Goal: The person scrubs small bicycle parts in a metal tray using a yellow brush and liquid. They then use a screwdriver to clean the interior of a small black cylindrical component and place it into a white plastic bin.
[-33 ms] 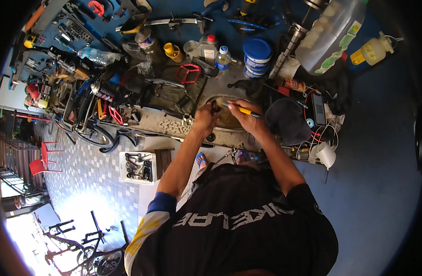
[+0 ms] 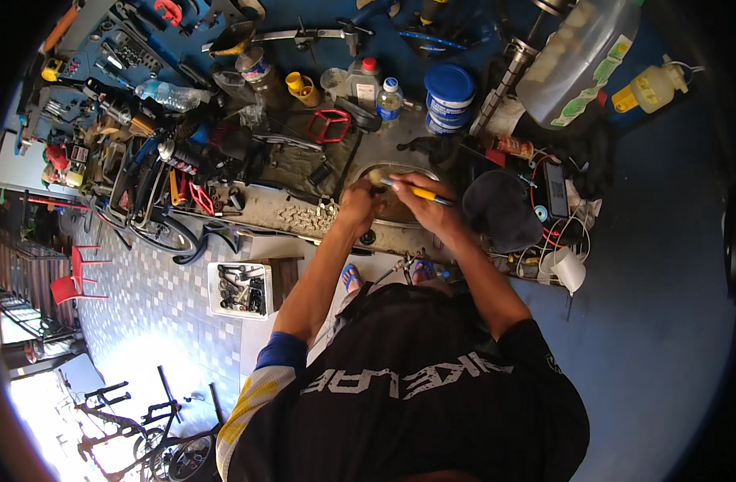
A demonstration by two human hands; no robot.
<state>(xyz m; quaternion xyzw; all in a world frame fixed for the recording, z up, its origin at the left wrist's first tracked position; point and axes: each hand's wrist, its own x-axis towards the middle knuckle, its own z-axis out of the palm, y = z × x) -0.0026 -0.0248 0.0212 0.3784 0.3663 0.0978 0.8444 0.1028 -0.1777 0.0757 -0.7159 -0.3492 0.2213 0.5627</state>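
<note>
Yellow-handled brush (image 2: 426,194): held over the round pan (image 2: 397,214) at the worktop (image 2: 259,210), straight ahead of the body. Lies slantwise, with pale bristles (image 2: 376,175) up and to the left, just beside the left hand, and with dark butt end to the right.

Step in hand, by judgement: brushing of a small piece at the left fingertips, itself hidden. Probably best done with short, light strokes from the wrist. Hold the piece low over the pan, to catch drips and loosened dirt. Turn it a little between strokes, to bring every side under the bristles. Avoid pressing hard enough to splay the bristles or knock the piece loose.

Right hand (image 2: 422,210): clamped on the brush handle, much like a pen grip, with fingers drawn together. Touches nothing else, as far as visible.

Left hand (image 2: 358,206): curled inward, near the bristles, at the left side of the pan. Cannot tell whether closed on a piece or merely cupped; too dark and too well covered there.

Nearby: silver chain (image 2: 299,215) on the worktop, left of the pan; red pedal (image 2: 328,127) farther back; dark cap (image 2: 503,210) to the right.
</note>
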